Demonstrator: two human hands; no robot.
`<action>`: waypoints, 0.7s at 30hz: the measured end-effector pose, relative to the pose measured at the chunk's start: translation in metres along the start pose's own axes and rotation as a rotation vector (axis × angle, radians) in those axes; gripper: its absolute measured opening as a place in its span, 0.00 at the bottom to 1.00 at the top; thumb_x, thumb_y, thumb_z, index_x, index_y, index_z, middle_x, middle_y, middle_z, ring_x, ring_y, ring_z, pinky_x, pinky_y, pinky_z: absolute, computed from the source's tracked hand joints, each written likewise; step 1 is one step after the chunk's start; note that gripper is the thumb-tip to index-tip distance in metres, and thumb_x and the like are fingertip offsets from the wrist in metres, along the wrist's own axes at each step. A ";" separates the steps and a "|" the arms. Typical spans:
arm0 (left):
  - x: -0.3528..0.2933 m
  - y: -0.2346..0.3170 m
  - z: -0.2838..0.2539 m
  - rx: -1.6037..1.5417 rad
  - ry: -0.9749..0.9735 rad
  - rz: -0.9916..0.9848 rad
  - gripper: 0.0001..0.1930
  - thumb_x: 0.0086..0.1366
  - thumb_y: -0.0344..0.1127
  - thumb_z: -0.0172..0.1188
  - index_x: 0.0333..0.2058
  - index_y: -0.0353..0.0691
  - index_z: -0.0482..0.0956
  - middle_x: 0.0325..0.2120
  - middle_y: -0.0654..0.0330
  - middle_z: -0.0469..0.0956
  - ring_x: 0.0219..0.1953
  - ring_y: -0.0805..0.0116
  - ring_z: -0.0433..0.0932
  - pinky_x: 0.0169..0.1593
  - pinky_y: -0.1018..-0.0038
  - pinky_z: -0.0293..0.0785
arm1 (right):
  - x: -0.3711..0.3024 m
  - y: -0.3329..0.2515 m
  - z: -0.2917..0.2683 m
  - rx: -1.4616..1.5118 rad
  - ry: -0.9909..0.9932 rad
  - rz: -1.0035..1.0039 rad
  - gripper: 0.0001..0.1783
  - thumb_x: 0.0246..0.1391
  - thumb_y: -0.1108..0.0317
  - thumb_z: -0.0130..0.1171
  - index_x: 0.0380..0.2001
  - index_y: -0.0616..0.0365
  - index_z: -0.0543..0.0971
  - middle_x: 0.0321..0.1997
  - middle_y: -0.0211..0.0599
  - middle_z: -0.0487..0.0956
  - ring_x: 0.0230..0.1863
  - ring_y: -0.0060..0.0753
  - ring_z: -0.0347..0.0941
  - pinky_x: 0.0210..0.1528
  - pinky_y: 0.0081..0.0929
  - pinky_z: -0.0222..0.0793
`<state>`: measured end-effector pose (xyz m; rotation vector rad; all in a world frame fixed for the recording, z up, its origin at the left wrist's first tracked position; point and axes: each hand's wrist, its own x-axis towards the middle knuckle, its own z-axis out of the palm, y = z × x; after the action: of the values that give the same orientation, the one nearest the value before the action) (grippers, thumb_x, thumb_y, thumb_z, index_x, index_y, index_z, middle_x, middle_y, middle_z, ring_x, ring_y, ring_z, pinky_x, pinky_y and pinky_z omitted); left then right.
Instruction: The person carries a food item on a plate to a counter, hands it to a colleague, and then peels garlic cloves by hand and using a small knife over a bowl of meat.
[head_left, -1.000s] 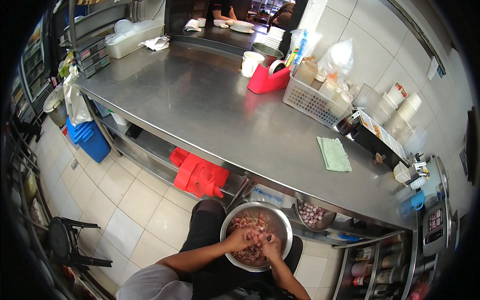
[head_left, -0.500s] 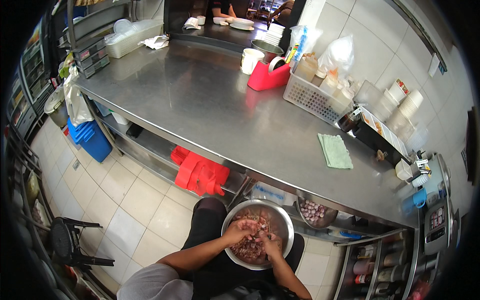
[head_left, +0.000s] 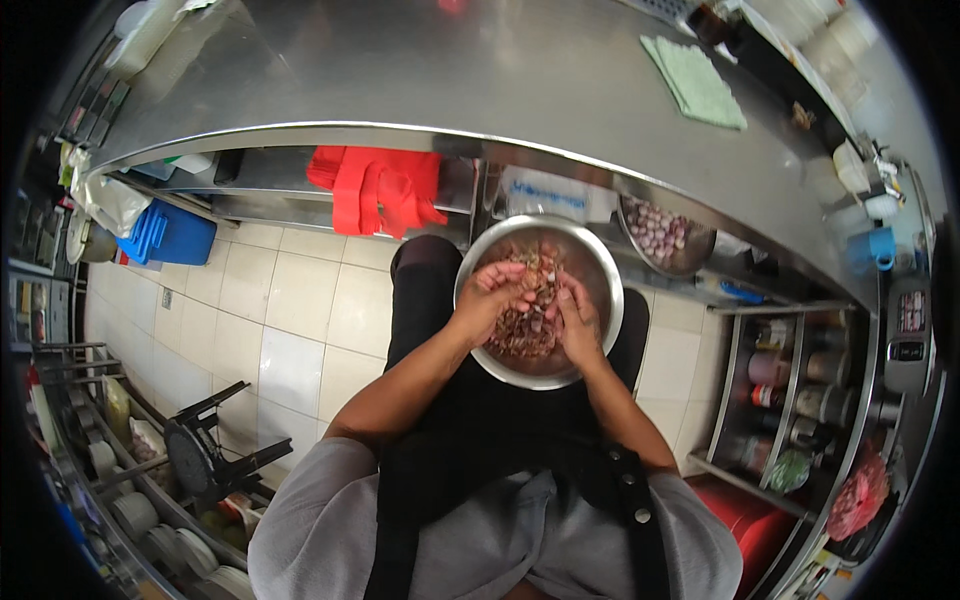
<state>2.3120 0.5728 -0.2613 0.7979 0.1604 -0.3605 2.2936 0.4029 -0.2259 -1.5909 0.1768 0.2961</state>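
Observation:
A round steel bowl rests on my lap between my knees. In it lies a loose heap of reddish-brown scraps that look like shallot skins, with some paler pink bits among them. My left hand is over the left part of the bowl, its fingers curled and the thumb pressed in. Across from it, my right hand is bent inward over the heap, its fingers close together. The fingertips of both hands nearly meet above the scraps. Whatever small thing is between them is too small to make out.
Ahead is a steel counter with a folded green cloth. Under its edge are red bags and a bowl of shallots. A black stool and a blue bin stand left; a shelf of jars is right.
My view has tilted down, so the bowl and hands appear higher and the counter's back has left the picture. The thin blade-like thing seen by my right hand is no longer distinct.

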 end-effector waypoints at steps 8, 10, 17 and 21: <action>-0.010 0.006 0.012 -0.156 -0.130 -0.004 0.13 0.61 0.24 0.53 0.45 0.33 0.70 0.37 0.53 0.77 0.37 0.64 0.78 0.41 0.70 0.77 | -0.027 -0.027 -0.001 -0.293 -0.093 -0.107 0.25 0.61 0.63 0.46 0.61 0.52 0.62 0.25 0.31 0.73 0.25 0.20 0.68 0.32 0.21 0.66; -0.013 0.008 0.017 -0.126 -0.131 -0.018 0.12 0.61 0.25 0.53 0.45 0.34 0.70 0.37 0.54 0.77 0.37 0.65 0.78 0.42 0.70 0.76 | -0.028 -0.032 -0.001 -0.332 -0.077 -0.133 0.25 0.61 0.63 0.46 0.61 0.53 0.62 0.23 0.31 0.71 0.23 0.19 0.66 0.30 0.21 0.66; -0.011 0.002 0.018 -0.141 -0.138 -0.002 0.10 0.61 0.24 0.55 0.42 0.37 0.71 0.39 0.59 0.75 0.38 0.69 0.77 0.42 0.72 0.76 | -0.028 -0.034 -0.009 -0.384 -0.150 -0.132 0.25 0.61 0.61 0.44 0.60 0.54 0.62 0.56 0.47 0.69 0.58 0.43 0.65 0.58 0.31 0.59; -0.013 0.003 0.023 -0.150 -0.165 0.013 0.10 0.61 0.24 0.55 0.42 0.38 0.71 0.40 0.60 0.74 0.41 0.69 0.76 0.43 0.72 0.76 | -0.031 -0.039 -0.012 -0.429 -0.179 -0.125 0.25 0.61 0.61 0.43 0.61 0.54 0.61 0.61 0.48 0.65 0.62 0.46 0.60 0.61 0.32 0.56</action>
<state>2.3015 0.5620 -0.2399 0.6176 0.0273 -0.3959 2.2768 0.3906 -0.1795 -1.9783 -0.1346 0.3955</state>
